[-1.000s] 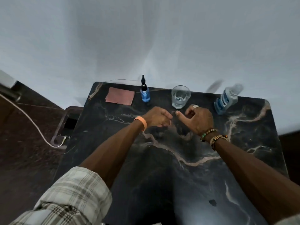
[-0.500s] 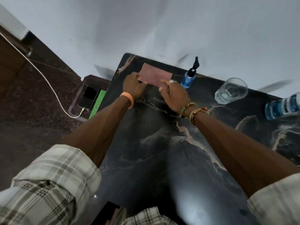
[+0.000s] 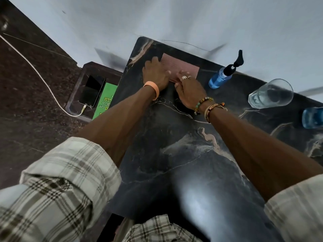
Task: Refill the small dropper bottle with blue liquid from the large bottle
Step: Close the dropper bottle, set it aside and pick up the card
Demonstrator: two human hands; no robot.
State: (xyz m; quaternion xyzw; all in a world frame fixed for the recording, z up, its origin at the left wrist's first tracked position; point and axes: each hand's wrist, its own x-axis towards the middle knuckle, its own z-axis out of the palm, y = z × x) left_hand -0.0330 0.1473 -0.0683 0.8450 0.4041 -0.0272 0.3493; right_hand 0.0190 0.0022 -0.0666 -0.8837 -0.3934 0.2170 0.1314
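Large bottle (image 3: pixel 312 117), far right of the pink cloth (image 3: pixel 181 66), is cut off; it and the dropper bottle (image 3: pixel 219 79) hold blue liquid. Left hand (image 3: pixel 155 74) and right hand (image 3: pixel 188 89) rest on the cloth, grip indiscernible.

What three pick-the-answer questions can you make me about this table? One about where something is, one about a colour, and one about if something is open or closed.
1. Where does the small dropper bottle stand?
A. right of the pink cloth
B. on the floor
C. on a chair

2. What colour is the band on the left wrist?
A. green
B. orange
C. purple

3. The small dropper bottle is:
A. lying open
B. broken
C. closed, black top on

Answers:
1 A, it stands on the table, just right of the pink cloth.
2 B, the band is plainly orange.
3 C, the black top sits on the bottle's neck.
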